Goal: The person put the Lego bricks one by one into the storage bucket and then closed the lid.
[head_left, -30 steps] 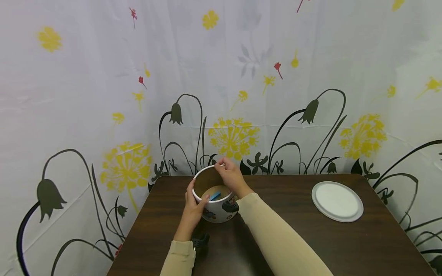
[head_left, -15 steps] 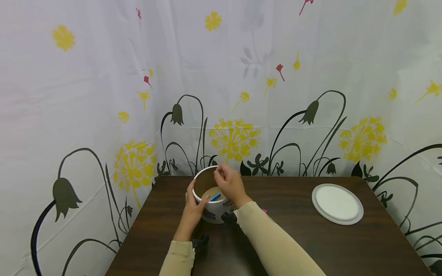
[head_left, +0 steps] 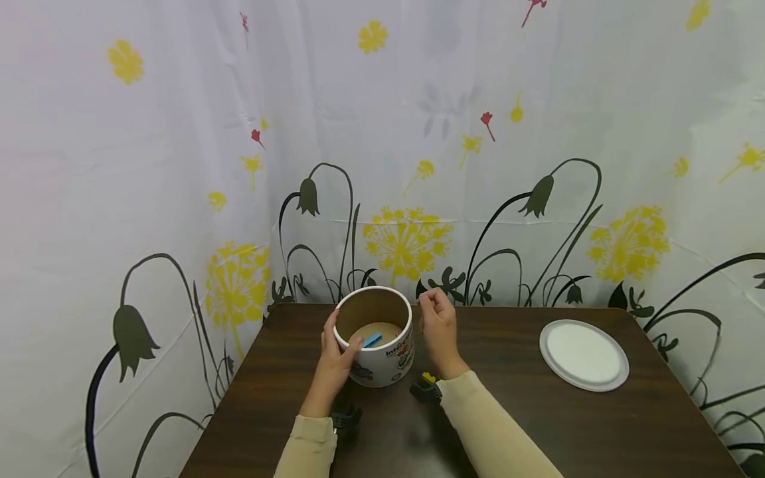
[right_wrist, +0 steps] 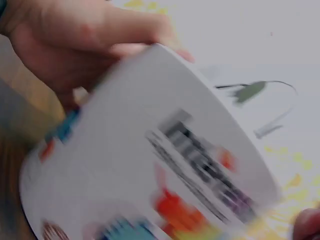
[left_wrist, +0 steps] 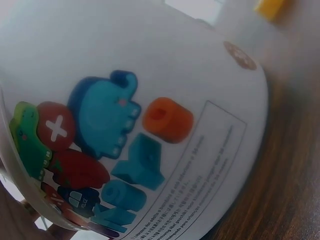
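Observation:
My left hand (head_left: 336,358) grips the left side of a round white tub (head_left: 379,370), thumb over the rim. The tub is open at the top and printed with coloured toy pictures. Inside lie a light blue piece (head_left: 372,340) and a bit of something pink (head_left: 398,331). Just right of the tub, my right hand (head_left: 440,328) is raised with its fingers curled in. Whether a small thing sits between its fingertips cannot be made out. In the right wrist view only a fingertip (right_wrist: 307,224) of it shows, beyond the tub's printed wall (right_wrist: 115,130).
A round white lid (head_left: 584,355) lies at the right on the dark wooden table (head_left: 526,411). Near my right wrist is a small yellow piece (head_left: 428,377), partly hidden. Behind the table hangs a flowered curtain (head_left: 382,133). Dark bands with cameras circle both wrists.
My right hand has moved from over the tub's rim to its right side, uncovering the opening. The yellow piece has come into sight. My left hand keeps its grip on the tub.

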Motion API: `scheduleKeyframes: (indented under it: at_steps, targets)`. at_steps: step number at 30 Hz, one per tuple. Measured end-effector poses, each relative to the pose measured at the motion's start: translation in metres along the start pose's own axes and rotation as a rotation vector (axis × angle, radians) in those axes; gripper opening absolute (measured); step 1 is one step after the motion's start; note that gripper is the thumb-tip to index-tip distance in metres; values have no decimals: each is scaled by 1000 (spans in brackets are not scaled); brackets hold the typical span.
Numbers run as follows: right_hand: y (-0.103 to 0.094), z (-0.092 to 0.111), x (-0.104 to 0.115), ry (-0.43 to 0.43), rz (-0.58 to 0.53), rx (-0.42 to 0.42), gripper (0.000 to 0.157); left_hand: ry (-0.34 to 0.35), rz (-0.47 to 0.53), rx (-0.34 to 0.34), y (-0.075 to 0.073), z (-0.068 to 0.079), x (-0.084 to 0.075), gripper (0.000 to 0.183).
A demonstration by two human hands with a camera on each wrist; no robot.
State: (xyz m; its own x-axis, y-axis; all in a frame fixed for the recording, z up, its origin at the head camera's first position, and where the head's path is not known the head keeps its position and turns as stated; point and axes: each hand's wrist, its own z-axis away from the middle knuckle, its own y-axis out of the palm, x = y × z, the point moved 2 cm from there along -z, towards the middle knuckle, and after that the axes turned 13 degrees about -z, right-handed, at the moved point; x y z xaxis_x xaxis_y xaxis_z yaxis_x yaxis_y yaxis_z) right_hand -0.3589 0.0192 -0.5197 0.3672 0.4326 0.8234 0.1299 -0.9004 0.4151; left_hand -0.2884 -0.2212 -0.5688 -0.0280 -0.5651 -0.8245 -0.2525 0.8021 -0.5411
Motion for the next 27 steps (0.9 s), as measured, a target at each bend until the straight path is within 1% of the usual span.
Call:
scheduleKeyframes:
  at_steps: [3,5,7,10,12,13,14,15,17,19,20,21,22,24,26,27]
  targets:
    - [-24,-2,9,114,71,-2,20,-9,4,-5,-1,0,-1,87]
    - [-43,-1,13,188,154,-6,19,-11,2,-5,-2,0,-2,88]
    - [-65,3,16,254,238,10,21,-15,-2,2,-1,0,-3,89]
    - [-103,11,12,345,342,46,24,-20,3,12,1,0,-2,88]
    - [-128,20,5,424,355,67,26,-30,15,17,1,1,-2,87]
    - [-141,24,-1,458,347,85,27,-33,17,16,1,1,-2,87]
    - [-153,29,-6,490,334,81,28,-35,18,14,1,0,-3,87]
    - [-164,33,-10,513,305,81,30,-38,18,12,0,0,-3,87]
    - [-180,41,-16,543,213,71,35,-40,10,14,0,-1,-3,88]
    - [-192,45,-19,536,111,64,39,-39,0,11,0,-2,-3,89]
    - [-194,46,-19,531,67,48,42,-38,-2,10,0,-3,-3,88]
    - [-197,47,-20,524,28,48,45,-36,-6,10,0,-3,-3,88]
    - [-198,47,-20,527,11,49,47,-37,-10,12,0,-3,-3,88]
    - [-198,48,-21,524,52,81,48,-34,-13,10,1,-3,-3,88]
    - [-195,48,-21,518,157,132,47,-34,-10,12,1,-2,-3,89]
    - [-193,48,-21,511,232,169,45,-33,-10,13,2,-2,-4,89]
